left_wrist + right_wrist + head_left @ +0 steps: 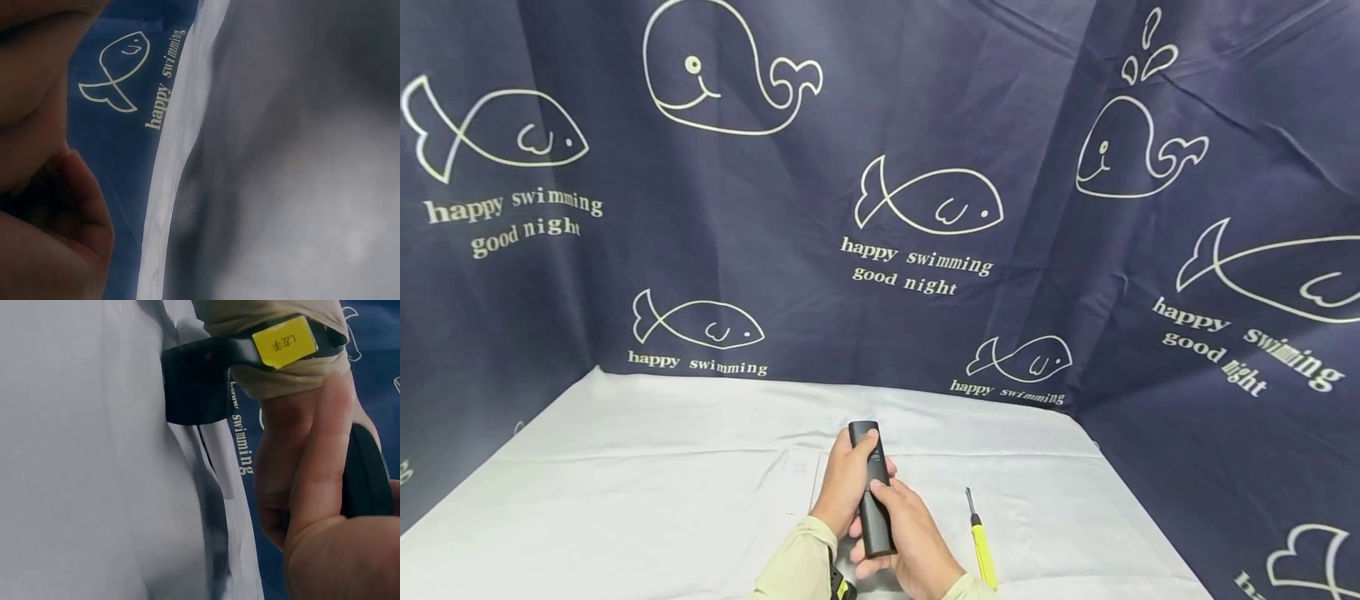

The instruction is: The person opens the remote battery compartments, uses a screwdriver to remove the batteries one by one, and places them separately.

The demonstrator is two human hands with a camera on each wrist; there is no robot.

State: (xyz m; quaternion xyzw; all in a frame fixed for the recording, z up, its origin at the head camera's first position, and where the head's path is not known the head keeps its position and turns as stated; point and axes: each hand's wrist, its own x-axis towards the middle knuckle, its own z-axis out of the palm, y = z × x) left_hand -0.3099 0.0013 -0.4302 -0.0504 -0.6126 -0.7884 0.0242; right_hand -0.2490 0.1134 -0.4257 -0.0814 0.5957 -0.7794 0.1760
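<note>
Both hands hold a slim black remote control [877, 525], its long side pointing away from the body over the white cloth. My left hand [841, 482] grips its far half, thumb laid on the top face. Lower down, my right hand [919, 537] has its thumb on the face and its fingers beneath the near end. In the right wrist view, the remote's dark edge [364, 478] shows behind my right hand [331, 550]. Curled fingers of my left hand [87, 206] fill the left side of the left wrist view; the remote is hidden there.
To the right lies a screwdriver [982, 546] with a yellow handle. A faint white rectangle [795, 482] lies flat left of the hands. White cloth [662, 492] covers the table, with dark blue fish-print curtains [805, 250] around it. A black strap [200, 378] circles the left wrist.
</note>
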